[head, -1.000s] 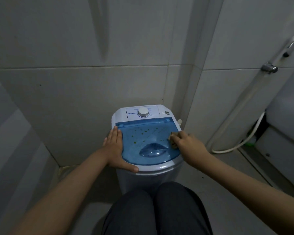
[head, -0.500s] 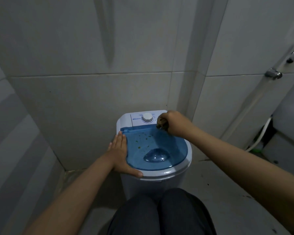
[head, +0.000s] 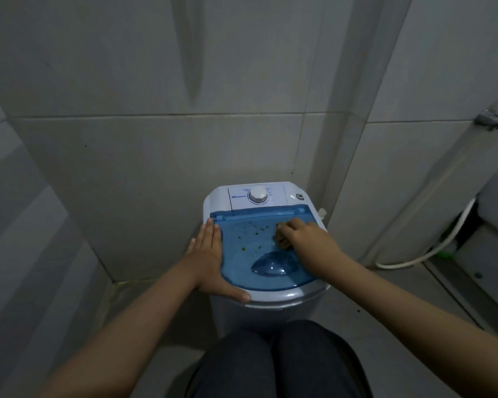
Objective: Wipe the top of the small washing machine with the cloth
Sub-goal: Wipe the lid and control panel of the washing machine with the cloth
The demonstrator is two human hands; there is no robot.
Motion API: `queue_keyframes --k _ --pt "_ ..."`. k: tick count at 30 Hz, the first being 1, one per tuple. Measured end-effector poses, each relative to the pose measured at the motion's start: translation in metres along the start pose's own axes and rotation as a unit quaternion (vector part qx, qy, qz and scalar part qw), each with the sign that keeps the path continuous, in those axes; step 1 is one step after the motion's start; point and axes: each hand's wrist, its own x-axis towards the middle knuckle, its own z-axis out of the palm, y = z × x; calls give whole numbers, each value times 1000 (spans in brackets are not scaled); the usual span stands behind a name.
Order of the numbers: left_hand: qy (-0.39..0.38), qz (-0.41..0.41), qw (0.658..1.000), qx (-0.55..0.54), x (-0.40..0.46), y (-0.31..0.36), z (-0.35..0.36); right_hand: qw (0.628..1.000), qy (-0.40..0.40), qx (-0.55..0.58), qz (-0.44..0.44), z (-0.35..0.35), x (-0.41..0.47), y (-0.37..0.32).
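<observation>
The small white washing machine (head: pixel 282 297) stands against the tiled wall, with a translucent blue lid (head: pixel 242 254) and a white dial (head: pixel 258 194) on its back panel. Small green specks (head: pixel 252 232) dot the lid. My right hand (head: pixel 305 235) presses a small brownish cloth (head: pixel 282 242) onto the right part of the lid, most of the cloth hidden under the fingers. My left hand (head: pixel 210 259) lies flat on the machine's left rim, fingers together, thumb along the front edge.
Tiled walls close in behind and to the left. A white hose (head: pixel 431 251) curls on the floor at right, below a metal tap fitting (head: pixel 490 122). My knees (head: pixel 279 360) are just in front of the machine. A wall corner (head: pixel 342 139) juts out behind the machine.
My right hand with the cloth went from the lid's right edge up to the back panel, then came back down onto the right part of the lid. The left hand stayed put.
</observation>
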Motion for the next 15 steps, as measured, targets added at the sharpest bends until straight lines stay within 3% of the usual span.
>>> queue_keyframes --k 8,15 --pt "-2 -2 1000 3 -2 -1 -4 992 -108 56 -40 -34 -27 -11" --pt "0 -5 1000 6 -4 1 -6 998 5 60 -31 -43 55 -14"
